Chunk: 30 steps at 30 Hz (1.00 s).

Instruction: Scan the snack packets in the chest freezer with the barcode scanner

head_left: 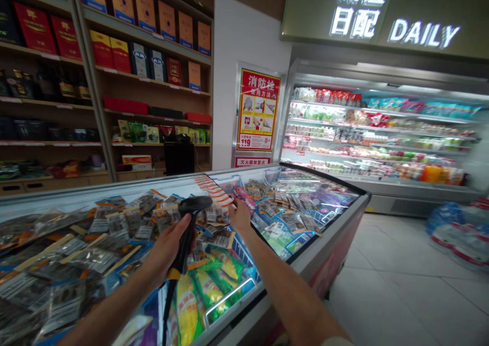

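Observation:
My left hand (168, 246) is closed around the handle of a black barcode scanner (190, 223), whose head points away over a chest freezer (328, 229). A dark cable hangs down from the scanner. My right hand (240, 216) reaches into the freezer with fingers curled onto the packets there; what it grips, if anything, I cannot make out. Under both hands lie several clear and silver food packets (114, 223), and yellow-green bags of corn (208, 290) sit in a wire basket at the near edge.
Wooden shelves (153, 81) with boxed goods stand behind the freezer. An open refrigerated case (382, 137) lines the right wall, with a red fire-hydrant sign (259, 110) beside it. Wrapped bottle packs (458, 229) sit on the tiled floor at right.

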Tool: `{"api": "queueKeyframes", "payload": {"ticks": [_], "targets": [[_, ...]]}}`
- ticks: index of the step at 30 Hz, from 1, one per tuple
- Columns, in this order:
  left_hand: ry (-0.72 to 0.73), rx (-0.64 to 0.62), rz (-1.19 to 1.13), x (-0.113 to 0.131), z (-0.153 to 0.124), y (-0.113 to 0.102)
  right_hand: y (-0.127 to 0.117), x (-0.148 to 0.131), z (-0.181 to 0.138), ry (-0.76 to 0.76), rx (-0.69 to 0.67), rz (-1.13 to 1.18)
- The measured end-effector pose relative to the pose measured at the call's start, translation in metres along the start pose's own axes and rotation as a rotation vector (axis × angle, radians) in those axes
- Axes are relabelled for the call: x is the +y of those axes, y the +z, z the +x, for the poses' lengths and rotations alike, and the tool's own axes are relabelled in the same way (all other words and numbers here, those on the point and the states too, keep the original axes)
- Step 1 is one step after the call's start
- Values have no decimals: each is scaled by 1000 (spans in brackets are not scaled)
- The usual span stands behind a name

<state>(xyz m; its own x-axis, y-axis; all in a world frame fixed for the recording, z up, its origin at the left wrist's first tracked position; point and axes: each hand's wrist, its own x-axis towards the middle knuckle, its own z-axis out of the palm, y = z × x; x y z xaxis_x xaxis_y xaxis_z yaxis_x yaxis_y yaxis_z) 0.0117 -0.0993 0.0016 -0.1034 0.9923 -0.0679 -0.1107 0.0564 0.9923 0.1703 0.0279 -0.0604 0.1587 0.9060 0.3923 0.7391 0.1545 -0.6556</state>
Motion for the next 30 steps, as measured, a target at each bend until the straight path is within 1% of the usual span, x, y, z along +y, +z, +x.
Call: {"api": "queueKeyframes", "payload": {"ticks": [2,4,6,8,11,13,14,16,19,22,26,30], "targets": [[3,-25,-10,-2,2,3,-22,25,12,110,69,-91],[-8,-50,-13,-3,3,7,-44,51,20,205,93,-186],[-23,-68,-12,-5,4,12,-60,74,24,270,111,-253],[-36,-80,-10,-6,3,19,-68,93,26,281,128,-290],[-46,-88,-17,-8,2,31,-70,109,27,237,135,-350],[-39,-102,-34,-9,1,39,-69,112,29,208,147,-357],[-35,-115,-43,-10,1,42,-68,112,30,190,155,-323],[-29,-137,-59,-12,2,50,-65,109,29,171,189,-159],[-29,-167,-70,-14,2,57,-58,102,22,199,265,163],[-42,-177,-66,-13,-1,60,-48,94,12,207,312,343],[-26,-194,-105,-9,-5,58,-41,89,2,199,304,361],[-43,-231,-91,-7,-6,57,-43,88,-1,201,288,330]]}}
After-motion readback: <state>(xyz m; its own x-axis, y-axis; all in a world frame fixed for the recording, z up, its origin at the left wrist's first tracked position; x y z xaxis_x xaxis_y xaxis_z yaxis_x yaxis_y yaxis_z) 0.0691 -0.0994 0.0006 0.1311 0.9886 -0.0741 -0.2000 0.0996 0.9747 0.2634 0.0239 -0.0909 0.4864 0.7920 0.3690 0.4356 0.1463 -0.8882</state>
